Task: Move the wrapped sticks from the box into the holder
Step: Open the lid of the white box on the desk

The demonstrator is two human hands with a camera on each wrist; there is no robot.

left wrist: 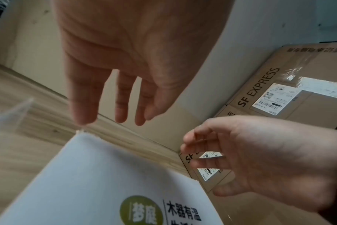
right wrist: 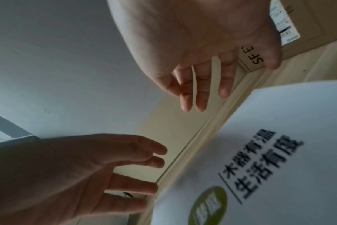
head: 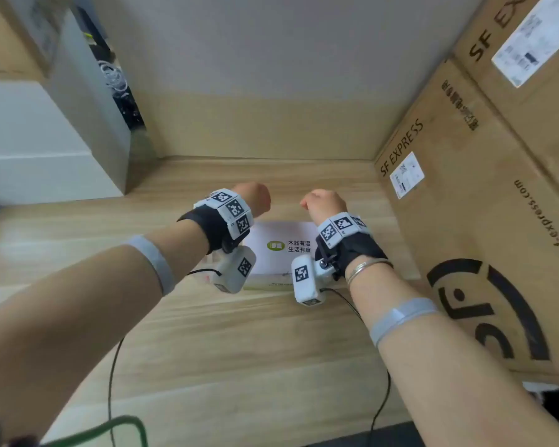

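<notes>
A closed white box (head: 279, 235) with a green logo and black print lies flat on the wooden table (head: 207, 333). Both hands hover just over its far edge. My left hand (head: 252, 196) is above the far left part, its fingers (left wrist: 123, 109) straight, hanging down and holding nothing. My right hand (head: 324, 201) is above the far right part, its fingers (right wrist: 200, 97) relaxed and empty. The box lid (left wrist: 106, 182) fills the lower part of both wrist views (right wrist: 289, 121). No wrapped sticks show. A blurred clear thing (left wrist: 11, 115) stands left of the box; what it is I cannot tell.
Big SF Express cardboard cartons (head: 465, 221) are stacked along the right side. A white block (head: 46, 150) stands at the back left, with a dark gap holding cables (head: 117, 79) behind it. A wall (head: 271, 75) closes the back. Black cables (head: 110, 382) trail from both wrists.
</notes>
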